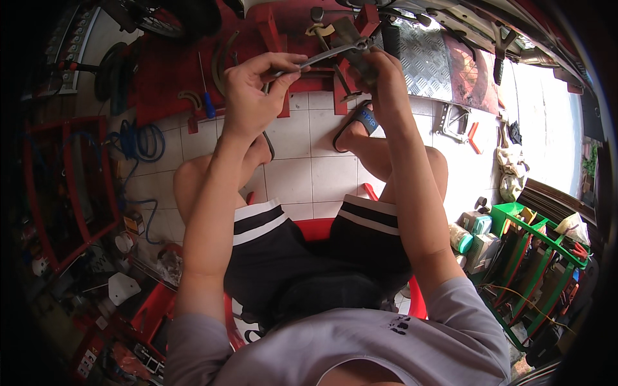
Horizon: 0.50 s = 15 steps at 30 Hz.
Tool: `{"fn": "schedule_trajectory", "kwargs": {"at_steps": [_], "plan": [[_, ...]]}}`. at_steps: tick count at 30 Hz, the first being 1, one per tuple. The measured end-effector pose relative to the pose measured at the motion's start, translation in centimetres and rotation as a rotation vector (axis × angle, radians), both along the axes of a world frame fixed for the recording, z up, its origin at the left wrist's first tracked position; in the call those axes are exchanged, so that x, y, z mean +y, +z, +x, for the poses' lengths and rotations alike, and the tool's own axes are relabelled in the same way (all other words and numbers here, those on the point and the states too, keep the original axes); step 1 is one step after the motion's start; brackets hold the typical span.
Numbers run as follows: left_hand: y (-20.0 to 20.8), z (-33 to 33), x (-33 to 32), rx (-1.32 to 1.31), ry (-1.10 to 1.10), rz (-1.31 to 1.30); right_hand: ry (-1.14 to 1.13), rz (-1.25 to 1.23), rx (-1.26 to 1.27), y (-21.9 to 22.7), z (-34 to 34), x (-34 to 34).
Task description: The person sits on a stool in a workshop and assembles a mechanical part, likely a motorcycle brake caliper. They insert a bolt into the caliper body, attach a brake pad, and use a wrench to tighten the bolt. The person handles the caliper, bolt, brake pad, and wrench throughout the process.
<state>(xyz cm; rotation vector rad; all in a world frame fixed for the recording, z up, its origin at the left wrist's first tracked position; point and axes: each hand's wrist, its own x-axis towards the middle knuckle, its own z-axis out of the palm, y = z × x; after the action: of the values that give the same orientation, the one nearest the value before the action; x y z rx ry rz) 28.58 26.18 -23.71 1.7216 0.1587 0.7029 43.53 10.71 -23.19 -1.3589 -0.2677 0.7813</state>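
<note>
My left hand [254, 93] pinches the near part of a long grey wrench [329, 54], which slopes up to the right. The wrench's ring end sits by the fingers of my right hand [388, 80]. Those fingers are curled in beside a grey-green flat metal piece [346, 31]; what they hold is partly hidden. Both hands are raised over the edge of a red metal work platform [161, 87]. Left of my left hand, a screwdriver with a blue handle [209, 106] lies on the platform near a curved metal piece [190, 99].
A motorcycle wheel [168, 19] stands at the far left. Silver tread plate [421, 61] covers the platform's right part. Coiled blue hose [147, 143] and a red frame cart [67, 186] are at left. A green rack [541, 237] with tools stands at right, near jars [459, 239].
</note>
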Motion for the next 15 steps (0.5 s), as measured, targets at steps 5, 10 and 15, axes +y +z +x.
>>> {"fn": "schedule_trajectory", "kwargs": {"at_steps": [5,10,15], "plan": [[0.8,0.0,-0.3,-0.013,0.155,0.397,-0.056,-0.014,0.004,-0.4,0.2,0.0],[1.3,-0.2,-1.0,0.034,0.202,0.475,-0.023,-0.027,-0.018,-0.6,0.2,-0.1],[0.8,0.0,-0.5,-0.019,0.269,0.538,-0.033,-0.014,-0.017,-0.5,-0.1,0.1]]}}
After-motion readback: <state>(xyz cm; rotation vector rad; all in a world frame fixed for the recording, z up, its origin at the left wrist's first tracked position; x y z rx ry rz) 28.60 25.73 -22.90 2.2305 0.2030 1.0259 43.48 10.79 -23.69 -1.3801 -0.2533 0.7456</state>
